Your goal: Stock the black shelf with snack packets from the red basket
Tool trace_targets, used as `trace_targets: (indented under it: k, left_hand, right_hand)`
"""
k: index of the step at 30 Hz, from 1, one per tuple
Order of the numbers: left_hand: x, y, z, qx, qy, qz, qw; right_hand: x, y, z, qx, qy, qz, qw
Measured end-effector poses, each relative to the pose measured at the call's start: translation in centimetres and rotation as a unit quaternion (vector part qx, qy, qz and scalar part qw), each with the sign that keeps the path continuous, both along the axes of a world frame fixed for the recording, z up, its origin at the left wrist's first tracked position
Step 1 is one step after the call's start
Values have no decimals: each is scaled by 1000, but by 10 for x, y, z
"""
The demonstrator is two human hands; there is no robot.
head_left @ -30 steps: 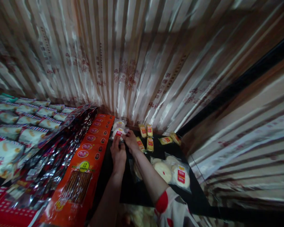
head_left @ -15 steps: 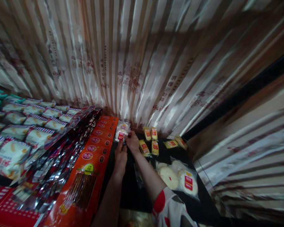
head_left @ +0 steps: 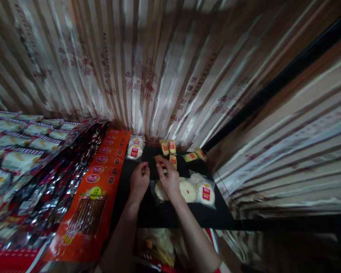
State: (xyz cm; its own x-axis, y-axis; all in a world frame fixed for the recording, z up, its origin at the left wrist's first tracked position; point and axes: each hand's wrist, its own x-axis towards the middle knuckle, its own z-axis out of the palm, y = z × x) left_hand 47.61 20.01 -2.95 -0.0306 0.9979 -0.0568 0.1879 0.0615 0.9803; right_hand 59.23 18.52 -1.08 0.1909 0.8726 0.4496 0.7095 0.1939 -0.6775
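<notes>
My left hand (head_left: 140, 182) hovers over the black tabletop (head_left: 146, 216); its fingers are curled in, with nothing visible in them. To its right, my right hand (head_left: 169, 178) has bent fingers, with the thumb a little apart, and no held thing shows. Its fingertips overlap a small yellow packet (head_left: 157, 157) behind them; whether they touch it I cannot tell. Clear packs of round white flatbreads (head_left: 187, 190) lie partly beneath the right hand and forearm. A clear pack of white round pieces with a red label (head_left: 135, 148) lies beyond my left hand.
Several small yellow packets (head_left: 172, 146) lie near the back edge. At left are an orange snack package (head_left: 102, 167), dark shiny packages (head_left: 59, 178) and rows of white bags (head_left: 19, 159). A printed, pleated sheet (head_left: 147, 76) hangs behind, with a black pole (head_left: 258, 94) at right. Below are bagged goods (head_left: 156, 242).
Both hands have come away from the pack of white pieces, which stays beside the orange package. My right hand has moved right, toward the yellow packets. The view has shifted right and down.
</notes>
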Motion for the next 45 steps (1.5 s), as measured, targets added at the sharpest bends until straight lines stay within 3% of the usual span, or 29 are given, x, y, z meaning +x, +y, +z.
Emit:
trace_targets:
  k: [3, 6, 9, 11, 15, 20, 25, 31, 34, 37, 39, 42, 45]
  left_hand:
    - [4, -21, 10, 46, 151, -122, 980]
    - [6, -40, 16, 80, 303, -199, 929]
    - [6, -53, 18, 82, 381, -227, 892]
    - [7, -57, 18, 62, 403, -216, 887]
    - [5, -56, 11, 20, 325, -184, 928]
    - [-5, -51, 3, -5, 75, -81, 994]
    - [-10, -51, 11, -83, -158, -80, 981]
    - [-12, -47, 27, -109, -215, -48, 969]
    - [-16, -41, 28, -108, -154, -47, 981]
    - [-20, -36, 21, -57, 10, -26, 998]
    - [-21, -34, 15, -19, 93, -36, 995]
    - [-24, -28, 12, -16, 135, -80, 987]
    - [-28, -21, 14, -14, 173, -50, 984]
  right_hand:
    - [30, -52, -3, -38, -34, -48, 998]
    - [41, -86, -15, -85, -67, -35, 993]
    - [36, -101, -26, -95, -113, 25, 989]
    - [31, -106, -30, -90, -141, 53, 985]
    - [28, -115, -28, -97, -166, 101, 976]
    - [28, -125, -17, -113, -111, 135, 978]
    - [20, -121, -19, -81, -80, 144, 983]
    - [8, -102, -28, -81, 105, 34, 991]
    - [6, -92, -30, -91, 286, -3, 954]
    - [4, -79, -31, -106, 427, -6, 898]
    - [1, -69, -29, -117, 459, -5, 880]
    - [-6, -52, -28, -131, 466, 5, 875]
    - [-16, -35, -30, -152, 448, 29, 881]
